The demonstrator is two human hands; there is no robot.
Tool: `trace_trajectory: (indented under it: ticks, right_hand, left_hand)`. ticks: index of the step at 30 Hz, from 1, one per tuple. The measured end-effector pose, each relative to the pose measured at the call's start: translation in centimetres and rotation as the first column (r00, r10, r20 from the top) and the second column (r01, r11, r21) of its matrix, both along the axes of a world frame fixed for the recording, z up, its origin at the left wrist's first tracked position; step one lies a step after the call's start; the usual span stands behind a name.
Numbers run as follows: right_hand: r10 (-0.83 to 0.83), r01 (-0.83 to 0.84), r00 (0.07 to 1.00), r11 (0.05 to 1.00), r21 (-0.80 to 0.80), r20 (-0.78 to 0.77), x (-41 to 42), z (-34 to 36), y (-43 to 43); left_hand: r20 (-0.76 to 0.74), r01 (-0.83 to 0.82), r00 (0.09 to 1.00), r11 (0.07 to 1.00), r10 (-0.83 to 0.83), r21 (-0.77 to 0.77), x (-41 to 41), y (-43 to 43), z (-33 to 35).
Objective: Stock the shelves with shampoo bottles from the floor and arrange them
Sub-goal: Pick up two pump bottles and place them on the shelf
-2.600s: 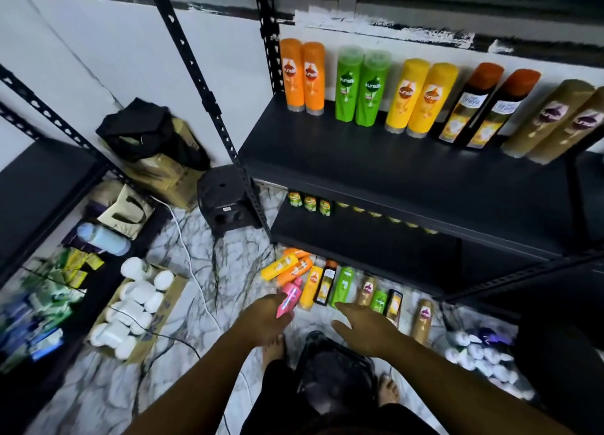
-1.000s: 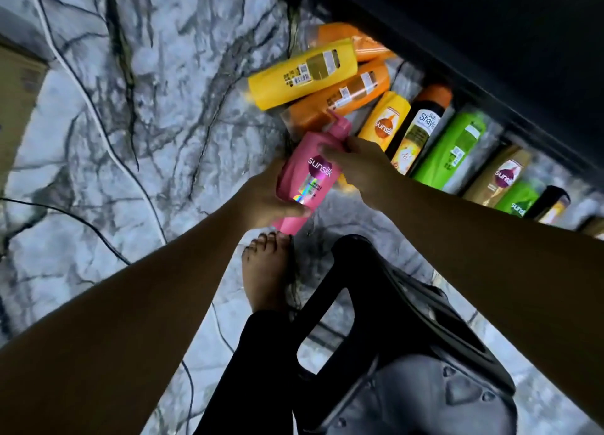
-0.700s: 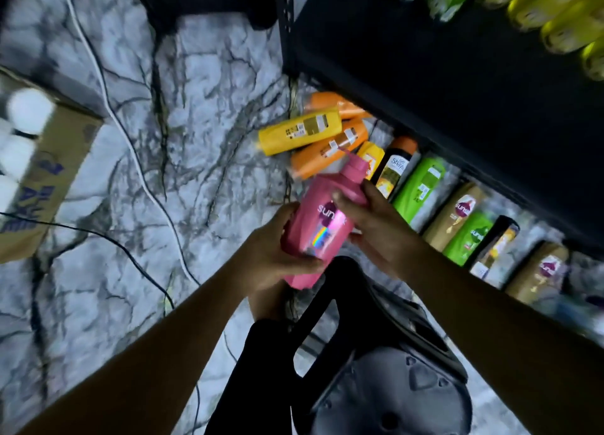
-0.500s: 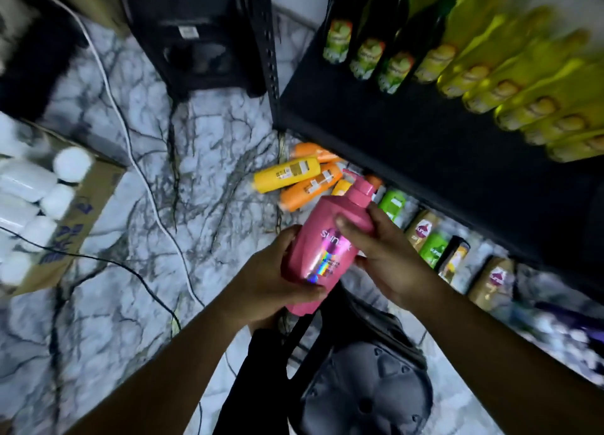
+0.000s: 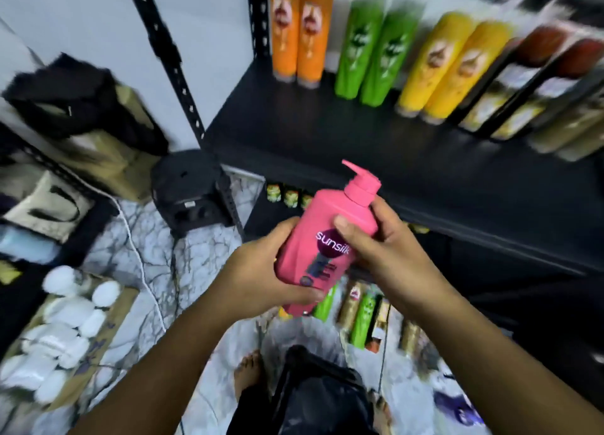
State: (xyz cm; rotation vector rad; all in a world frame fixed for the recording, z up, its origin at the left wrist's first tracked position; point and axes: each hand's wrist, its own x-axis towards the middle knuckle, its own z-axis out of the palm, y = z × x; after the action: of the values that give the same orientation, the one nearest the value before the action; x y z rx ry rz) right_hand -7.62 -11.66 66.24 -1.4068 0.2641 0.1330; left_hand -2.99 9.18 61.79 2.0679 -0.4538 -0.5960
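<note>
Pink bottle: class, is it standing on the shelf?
No, the pink bottle is held up between the left hand and right hand, not resting on the shelf.

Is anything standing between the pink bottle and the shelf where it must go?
Nothing visible does. The left hand and right hand hold the pink bottle before the shelf; the other bottles stand only along its back.

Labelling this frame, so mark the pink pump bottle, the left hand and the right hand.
pink pump bottle (image 5: 315,215), head view, upper body.
left hand (image 5: 261,271), head view, back of hand.
right hand (image 5: 384,248), head view, back of hand.
</note>
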Motion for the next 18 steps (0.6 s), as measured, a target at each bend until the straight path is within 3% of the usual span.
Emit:
trace_trajectory:
  ticks: [5,11,18]
  right_hand:
    - [-0.041,0.064,0.984,0.989,-0.130,0.175,-3.3,11.8,-4.4]
    - [-0.043,0.178,0.926,0.926,-0.333,0.375,-6.2,23.8,-9.0]
    - [-0.158,0.391,0.783,0.877,-0.279,0.602,-9.1,32.7,-13.9]
  left_hand:
    - [0.243,0.095,0.966,0.995,-0.088,-0.015,-0.9,-5.2,11.1]
    - [0.370,0.163,0.925,0.972,-0.091,-0.168,-1.4,-11.5,21.4]
    - [0.536,0.305,0.837,0.907,-0.109,-0.292,-1.5,-18.7,32.0]
